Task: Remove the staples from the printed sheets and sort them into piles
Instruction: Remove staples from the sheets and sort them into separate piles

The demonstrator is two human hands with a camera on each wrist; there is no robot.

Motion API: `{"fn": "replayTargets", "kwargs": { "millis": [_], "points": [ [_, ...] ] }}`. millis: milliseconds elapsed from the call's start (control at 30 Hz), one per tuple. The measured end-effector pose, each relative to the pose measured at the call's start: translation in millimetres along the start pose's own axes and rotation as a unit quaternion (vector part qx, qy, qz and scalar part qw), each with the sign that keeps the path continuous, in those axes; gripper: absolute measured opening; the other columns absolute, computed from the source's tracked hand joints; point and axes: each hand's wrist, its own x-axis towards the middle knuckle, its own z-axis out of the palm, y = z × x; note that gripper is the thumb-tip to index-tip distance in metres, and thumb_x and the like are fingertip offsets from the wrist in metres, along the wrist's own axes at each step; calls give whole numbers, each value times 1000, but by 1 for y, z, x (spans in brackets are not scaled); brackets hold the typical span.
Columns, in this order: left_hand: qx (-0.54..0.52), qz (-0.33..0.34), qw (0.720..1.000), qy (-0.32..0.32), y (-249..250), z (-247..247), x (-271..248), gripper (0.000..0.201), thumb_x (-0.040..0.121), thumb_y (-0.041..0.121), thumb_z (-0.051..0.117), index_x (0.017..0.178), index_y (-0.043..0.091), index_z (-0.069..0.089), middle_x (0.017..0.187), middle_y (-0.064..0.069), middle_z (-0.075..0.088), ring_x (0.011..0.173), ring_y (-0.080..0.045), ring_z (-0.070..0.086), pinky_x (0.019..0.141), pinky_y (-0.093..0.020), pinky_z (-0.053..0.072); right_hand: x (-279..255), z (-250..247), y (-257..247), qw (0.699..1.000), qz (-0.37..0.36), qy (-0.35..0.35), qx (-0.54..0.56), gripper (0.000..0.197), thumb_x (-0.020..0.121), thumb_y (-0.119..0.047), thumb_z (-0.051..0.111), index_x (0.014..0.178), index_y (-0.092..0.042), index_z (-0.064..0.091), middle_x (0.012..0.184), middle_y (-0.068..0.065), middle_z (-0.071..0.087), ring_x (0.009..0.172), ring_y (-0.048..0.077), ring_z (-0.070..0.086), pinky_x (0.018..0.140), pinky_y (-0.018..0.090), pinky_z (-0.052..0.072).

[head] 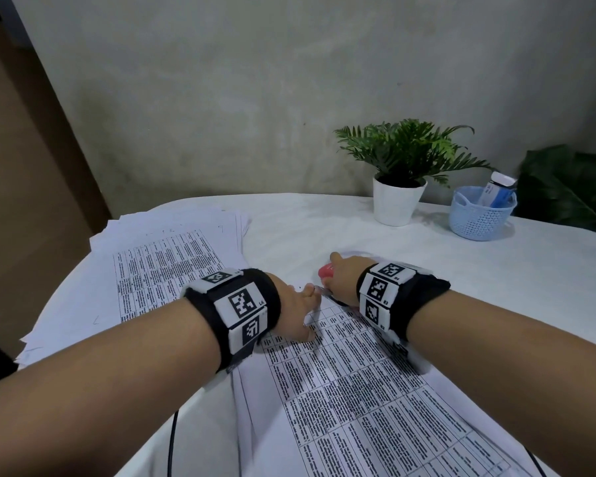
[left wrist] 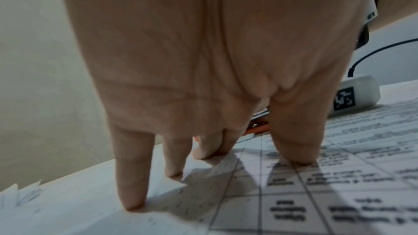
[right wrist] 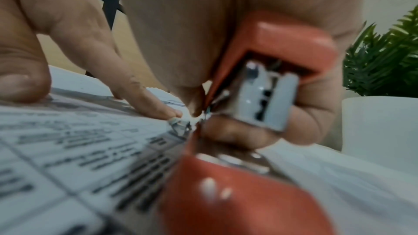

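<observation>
**Staple pull in progress at the sheet's far corner**

The worktop [head: 358, 228] is carrying two paper groups: the far-left pile [head: 172, 242] sitting apart as a sorted stack, and the printed sheets [head: 341, 390] lying in front. The left hand [head: 298, 313] is pressing straight fingers [left wrist: 133, 176] flat beside the corner, likely stopping lift or tearing. The right hand [head: 344, 277] is squeezing the red staple remover [right wrist: 267, 85] at that corner (staple itself too blurred to confirm). Free room lies right; potted plant [head: 399, 173] and basket [head: 482, 215] are sitting well back.

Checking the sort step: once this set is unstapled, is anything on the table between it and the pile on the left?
Nothing visible does. The stapled sheets lie beside the pile, with only the left hand pressing on them.
</observation>
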Motion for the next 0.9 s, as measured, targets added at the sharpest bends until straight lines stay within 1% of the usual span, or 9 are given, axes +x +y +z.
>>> {"fn": "replayTargets", "kwargs": {
  "millis": [167,300,400,533,567,667,700,800,900],
  "points": [
    [-1,1,1000,2,0,-1,-1,70,100,43,34,152,12,0,160,-5,-4,144,-30,22,112,-50,28,-9,-6,1,999,-10,-15,-27,43,97,-33,37,134,-10,41,133,16,39,115,34,50,95,44,45],
    [-6,-1,1000,2,-1,-1,1,70,99,43,34,152,12,0,160,-4,-5,142,-30,25,111,-50,31,-17,-7,3,999,26,15,36,44,102,-27,27,134,1,39,133,17,47,123,31,47,100,36,37],
    [-17,0,1000,2,-3,0,2,66,97,44,38,151,16,12,160,-2,0,139,-28,33,108,-48,35,-18,-6,2,997,35,19,64,37,100,-21,38,130,-1,47,133,16,50,123,30,48,97,34,40],
    [-30,14,999,16,-4,-1,4,61,96,42,43,147,16,22,157,-4,13,132,-28,42,104,-45,38,-26,-13,0,996,35,1,76,41,102,-29,28,133,-5,41,132,14,48,121,29,48,101,36,39],
    [-31,18,999,21,-5,0,4,60,96,42,43,147,16,23,156,-5,15,131,-29,43,103,-44,38,-27,-14,0,996,34,3,80,37,101,-32,28,128,-11,43,131,13,48,116,29,50,102,38,39],
    [-31,19,999,31,-7,3,6,59,95,43,43,145,17,25,155,-5,19,128,-30,46,101,-44,38,-25,-14,1,996,27,7,80,21,99,-33,32,83,-25,42,125,10,49,94,25,46,98,39,42],
    [-34,17,999,32,-8,4,8,59,95,43,43,145,17,26,155,-5,21,128,-30,47,99,-43,39,-26,-14,0,997,32,6,75,22,99,-32,31,84,-23,45,125,11,47,95,26,48,96,40,43],
    [-40,11,999,30,-9,3,12,58,94,42,45,143,15,28,152,-7,27,119,-27,52,87,-37,39,-25,-14,0,996,27,18,84,32,100,-25,33,123,-9,50,129,15,48,114,31,52,96,37,43],
    [-50,12,998,22,-9,2,13,57,94,42,46,142,17,29,154,-7,25,104,-17,48,85,-37,39,-26,-18,3,995,27,3,91,36,101,-22,35,125,-3,52,128,15,55,119,30,52,97,33,42]
  ]
}}
